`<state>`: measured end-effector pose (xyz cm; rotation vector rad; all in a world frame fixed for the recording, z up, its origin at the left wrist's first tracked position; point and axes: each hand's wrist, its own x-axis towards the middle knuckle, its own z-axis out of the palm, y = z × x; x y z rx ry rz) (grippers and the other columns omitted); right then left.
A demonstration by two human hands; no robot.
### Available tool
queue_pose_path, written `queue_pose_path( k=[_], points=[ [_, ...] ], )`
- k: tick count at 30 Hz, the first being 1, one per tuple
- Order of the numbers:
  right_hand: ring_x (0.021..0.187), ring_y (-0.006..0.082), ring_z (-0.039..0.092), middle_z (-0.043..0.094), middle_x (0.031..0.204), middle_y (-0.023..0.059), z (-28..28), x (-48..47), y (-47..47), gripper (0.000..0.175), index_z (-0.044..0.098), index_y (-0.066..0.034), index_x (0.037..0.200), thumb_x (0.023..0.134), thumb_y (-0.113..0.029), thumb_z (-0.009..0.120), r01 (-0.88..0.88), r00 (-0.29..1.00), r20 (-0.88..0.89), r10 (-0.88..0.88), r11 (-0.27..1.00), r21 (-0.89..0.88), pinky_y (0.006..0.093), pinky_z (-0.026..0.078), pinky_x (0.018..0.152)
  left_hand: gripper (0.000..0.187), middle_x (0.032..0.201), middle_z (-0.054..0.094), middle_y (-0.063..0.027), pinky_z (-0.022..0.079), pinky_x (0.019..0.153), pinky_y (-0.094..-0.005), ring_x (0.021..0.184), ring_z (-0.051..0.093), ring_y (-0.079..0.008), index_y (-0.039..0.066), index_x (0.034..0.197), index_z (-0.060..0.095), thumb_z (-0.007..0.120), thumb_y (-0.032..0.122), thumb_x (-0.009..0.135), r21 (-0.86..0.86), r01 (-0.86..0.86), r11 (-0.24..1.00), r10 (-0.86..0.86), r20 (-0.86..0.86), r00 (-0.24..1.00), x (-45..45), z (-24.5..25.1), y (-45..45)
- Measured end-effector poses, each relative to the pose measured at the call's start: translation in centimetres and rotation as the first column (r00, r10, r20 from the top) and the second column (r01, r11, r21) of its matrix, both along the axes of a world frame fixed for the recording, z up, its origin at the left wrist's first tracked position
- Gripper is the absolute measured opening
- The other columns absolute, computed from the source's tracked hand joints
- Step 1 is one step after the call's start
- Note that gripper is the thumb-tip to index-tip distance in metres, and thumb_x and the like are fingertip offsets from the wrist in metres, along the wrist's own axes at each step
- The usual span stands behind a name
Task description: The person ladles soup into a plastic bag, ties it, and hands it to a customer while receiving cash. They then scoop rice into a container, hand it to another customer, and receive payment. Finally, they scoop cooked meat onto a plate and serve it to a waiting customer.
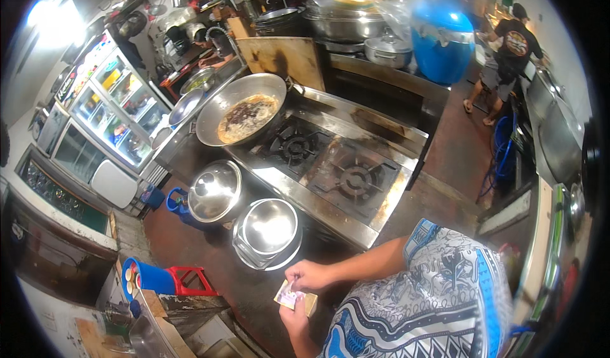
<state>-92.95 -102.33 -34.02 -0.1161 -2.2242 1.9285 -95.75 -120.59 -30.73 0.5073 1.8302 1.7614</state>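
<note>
My right hand [307, 274] pinches the upper edge of a small pale pink and yellow packet [286, 297]. From below, my left hand [294, 315] holds the packet with thumb and fingers, and a yellowish-brown piece [310, 304] shows beside that thumb; whether it is part of the packet, I cannot tell. Both hands are close together in front of my patterned shirt. Beyond them stand a shiny covered metal pot [271, 227] and another with a domed lid [214, 191]. A large wok [207, 119] holds frothy liquid with dark matter, near a gas burner [296, 144].
A second burner [356, 177] lies on the steel stove. Blue gas cylinder [177, 203], blue bin [159, 276] and red plastic stool [195, 280] stand on the floor side. A person [510, 53] stands at the upper right; another [219, 45] leans over a far counter.
</note>
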Motion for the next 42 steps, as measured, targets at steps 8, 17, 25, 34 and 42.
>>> queue_pose_path(
  k=[8, 17, 25, 34, 42],
  points=[
    [0.062, 0.0252, 0.065, 0.064, 0.077, 0.0111, 11.0, 4.8, 21.8, 0.027, 0.055, -0.0057, 0.084, 0.073, 0.019, 0.051, 0.660, 0.465, -0.073, -0.882, 0.400, -0.636, 0.0400, 0.057, 0.052, 0.015, 0.110, 0.068, -0.0244, 0.057, 0.091, -0.0416, 0.098, 0.070, -0.0307, -0.006, 0.106, 0.052, 0.050, -0.007, 0.091, 0.293, 0.029, 0.956, -0.112, 0.271, 0.956, -1.7, 1.2, 1.8],
    [0.041, 0.0094, 0.033, 0.046, 0.061, -0.0025, 19.3, 12.0, 46.5, 0.040, 0.052, -0.0150, 0.080, 0.086, -0.047, 0.074, 0.642, 0.218, 0.294, -0.931, -0.090, -0.761, 0.0276, 0.026, 0.041, 0.038, 0.101, 0.065, -0.0163, 0.057, 0.082, -0.0346, 0.089, 0.069, -0.0240, -0.004, 0.125, 0.052, 0.057, -0.009, 0.088, 0.165, 0.115, 0.980, -0.134, 0.110, 0.985, 0.1, 0.1, 9.3],
    [0.045, 0.0090, 0.036, 0.042, 0.066, -0.0038, 16.8, 11.5, 52.6, 0.012, 0.061, -0.0135, 0.098, 0.094, -0.025, 0.063, 0.223, 0.278, -0.003, -0.961, 0.067, -0.973, 0.0287, 0.028, 0.042, 0.023, 0.100, 0.069, -0.0056, 0.050, 0.081, -0.0263, 0.090, 0.062, -0.0105, -0.001, 0.112, 0.066, 0.067, 0.004, 0.090, 0.076, 0.495, 0.865, -0.380, -0.546, 0.747, 2.2, 13.7, 37.7],
    [0.051, 0.0103, 0.042, 0.048, 0.073, 0.0024, 14.8, 20.8, 44.3, 0.011, 0.051, -0.0086, 0.091, 0.094, -0.017, 0.057, 0.350, 0.399, 0.175, -0.900, -0.026, -0.936, 0.0274, 0.037, 0.048, 0.051, 0.095, 0.067, -0.0136, 0.049, 0.078, -0.0449, 0.090, 0.062, -0.0349, 0.005, 0.106, 0.066, 0.080, 0.043, 0.075, -0.354, 0.191, 0.916, -0.342, -0.935, -0.093, 9.5, 23.8, 65.0],
    [0.046, 0.0109, 0.037, 0.048, 0.065, 0.0030, 4.8, 24.6, 38.0, 0.015, 0.051, -0.0087, 0.082, 0.094, -0.016, 0.055, 0.520, 0.716, 0.498, -0.490, -0.104, -0.848, 0.0263, 0.034, 0.045, 0.023, 0.078, 0.064, -0.0101, 0.047, 0.066, -0.0423, 0.074, 0.061, -0.0325, 0.004, 0.082, 0.061, 0.075, 0.022, 0.083, -0.428, -0.022, 0.904, -0.420, -0.895, 0.152, 7.1, 11.9, 51.0]
  ],
)
